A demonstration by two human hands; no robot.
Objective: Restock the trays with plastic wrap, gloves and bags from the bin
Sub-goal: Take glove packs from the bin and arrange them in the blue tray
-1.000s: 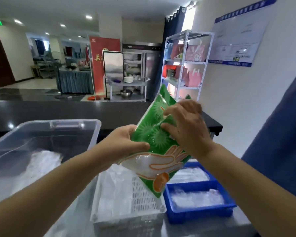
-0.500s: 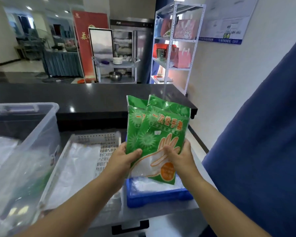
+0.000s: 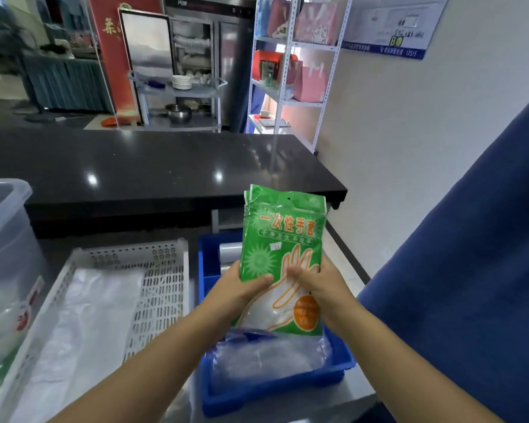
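Head view: two hands hold green glove packs (image 3: 283, 236) upright above a blue tray (image 3: 275, 390).

The left hand (image 3: 242, 290) grips the packs' lower left edge and the right hand (image 3: 322, 285) grips the lower right edge, thumbs curled over the printed front. A second pack's edge shows behind the first. Inside the blue tray lie clear plastic sheets (image 3: 266, 358), and a roll of plastic wrap (image 3: 230, 250) sits at its far end. Just left of the blue tray stands a white perforated tray (image 3: 165, 257) holding clear plastic bags (image 3: 86, 315). Further left of that is a clear bin (image 3: 3, 239). The blue tray rests on a grey surface (image 3: 359, 389).
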